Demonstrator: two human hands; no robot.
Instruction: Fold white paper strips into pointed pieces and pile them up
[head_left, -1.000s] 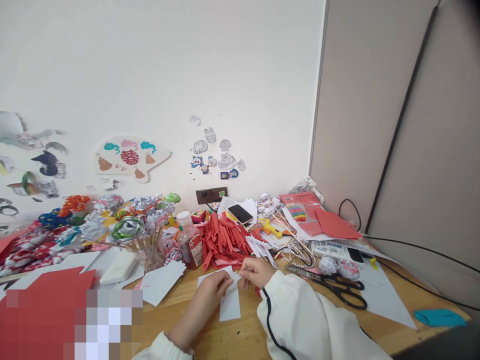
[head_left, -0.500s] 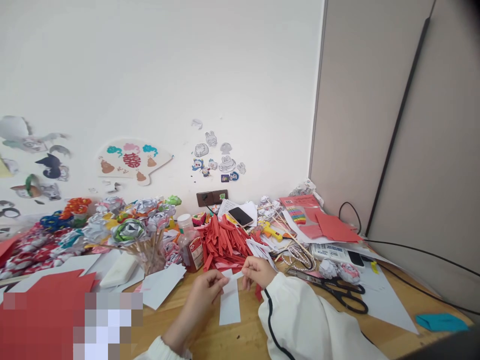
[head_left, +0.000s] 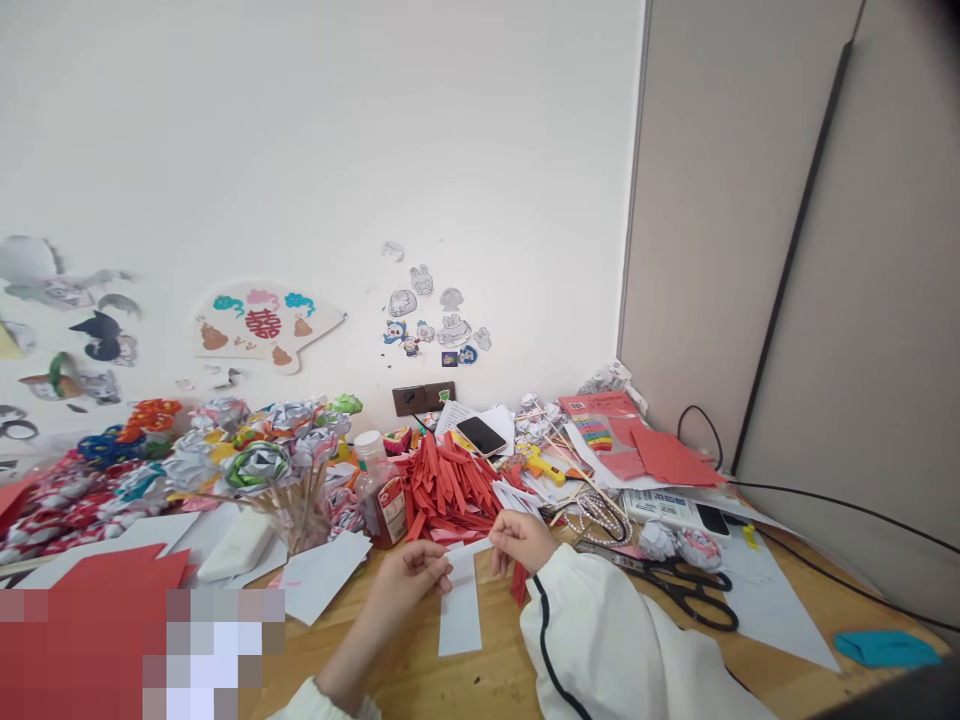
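Observation:
Between my two hands a narrow white paper strip (head_left: 470,548) is stretched, slightly slanted up to the right. My left hand (head_left: 416,578) pinches its left end between thumb and fingers. At the other end, the thumb and fingertips of my right hand (head_left: 519,543) are closed on it. Beneath lies a wider white paper rectangle (head_left: 460,618) flat on the wooden table (head_left: 420,680). Just behind the hands sits a heap of folded red paper strips (head_left: 450,485), with several folded white strips (head_left: 517,497) at its right side.
Black-handled scissors (head_left: 694,590) lie right of my right sleeve. A jar (head_left: 382,495), paper flowers on sticks (head_left: 259,465), a phone (head_left: 481,435) and a yellow glue gun (head_left: 544,465) stand or lie behind. Red sheets (head_left: 112,580) are at left, a teal piece (head_left: 889,648) at far right.
My hands have moved slightly apart, so more of the narrow white strip shows between them. Both still grip its ends.

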